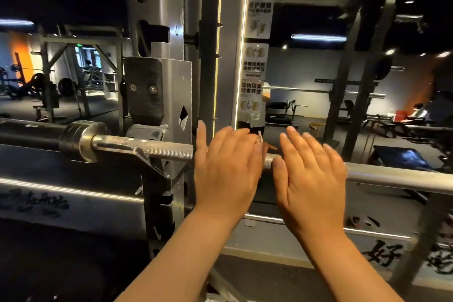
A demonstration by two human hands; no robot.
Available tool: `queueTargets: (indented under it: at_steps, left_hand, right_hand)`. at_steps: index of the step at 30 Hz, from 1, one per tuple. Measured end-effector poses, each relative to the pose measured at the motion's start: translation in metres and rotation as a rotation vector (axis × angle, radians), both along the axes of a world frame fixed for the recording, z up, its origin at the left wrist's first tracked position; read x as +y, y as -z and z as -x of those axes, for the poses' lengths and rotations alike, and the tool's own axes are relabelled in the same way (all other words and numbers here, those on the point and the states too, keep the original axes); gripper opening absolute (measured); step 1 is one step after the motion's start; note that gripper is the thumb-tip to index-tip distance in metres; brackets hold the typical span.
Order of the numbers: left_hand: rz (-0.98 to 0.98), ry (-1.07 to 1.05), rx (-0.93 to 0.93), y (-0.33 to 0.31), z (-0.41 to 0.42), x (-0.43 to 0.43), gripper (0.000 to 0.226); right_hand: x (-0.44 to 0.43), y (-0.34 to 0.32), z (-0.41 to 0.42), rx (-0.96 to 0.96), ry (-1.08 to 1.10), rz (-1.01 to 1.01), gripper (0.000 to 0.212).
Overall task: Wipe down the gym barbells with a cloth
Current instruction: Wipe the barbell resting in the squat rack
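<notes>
Steel barbell point(147, 151) on grey rack point(159, 32), left hand point(225, 169), right hand point(311, 176) flat over it, fingers point(297, 138) straight, perhaps cloth point(259, 139) between.

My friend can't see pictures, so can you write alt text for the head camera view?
A person's left hand and right hand are spread flat, side by side, over a silver barbell resting on a steel rack in a dim gym. No cloth plainly shows.
</notes>
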State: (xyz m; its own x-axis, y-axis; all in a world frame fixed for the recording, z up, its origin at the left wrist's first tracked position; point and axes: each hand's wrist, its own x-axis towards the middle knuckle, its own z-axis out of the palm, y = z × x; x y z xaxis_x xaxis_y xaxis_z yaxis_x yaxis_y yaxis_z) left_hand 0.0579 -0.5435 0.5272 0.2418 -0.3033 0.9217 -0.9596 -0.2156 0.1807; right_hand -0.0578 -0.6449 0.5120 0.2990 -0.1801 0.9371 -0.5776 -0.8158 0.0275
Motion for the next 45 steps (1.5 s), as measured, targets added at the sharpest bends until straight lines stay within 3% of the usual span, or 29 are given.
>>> queueTargets:
  at_steps: [5, 9, 17, 23, 29, 34, 40, 45]
  left_hand:
    - [0.063, -0.002, 0.077, 0.012, 0.017, -0.010, 0.035]
    - [0.065, 0.068, -0.027, 0.037, 0.020, -0.007, 0.042]
    - [0.026, -0.006, 0.015, 0.001, 0.010, -0.010, 0.039]
    - [0.072, 0.146, -0.028, 0.034, 0.015, -0.001, 0.042]
    - [0.033, -0.004, -0.123, -0.006, -0.021, 0.010, 0.036]
    - [0.050, -0.022, 0.074, 0.010, 0.008, -0.001, 0.047]
    - [0.058, 0.051, -0.038, 0.009, -0.015, 0.013, 0.028]
    - [0.190, -0.042, 0.152, 0.006, -0.007, 0.006, 0.033]
  right_hand:
    - [0.001, 0.006, -0.002, -0.042, -0.009, -0.016, 0.049]
    - [0.001, 0.006, -0.004, -0.067, -0.022, -0.017, 0.047]
    - [0.001, 0.006, -0.003, -0.076, -0.011, -0.001, 0.047]
    - [0.004, 0.004, 0.000, -0.062, -0.015, -0.018, 0.046]
    - [0.006, 0.002, 0.003, -0.024, 0.001, -0.040, 0.046]
    - [0.015, -0.016, 0.003, 0.059, 0.049, -0.133, 0.051]
    - [0.006, -0.033, -0.003, 0.094, 0.088, -0.129, 0.055]
    - [0.001, -0.023, -0.004, 0.031, 0.047, -0.046, 0.049]
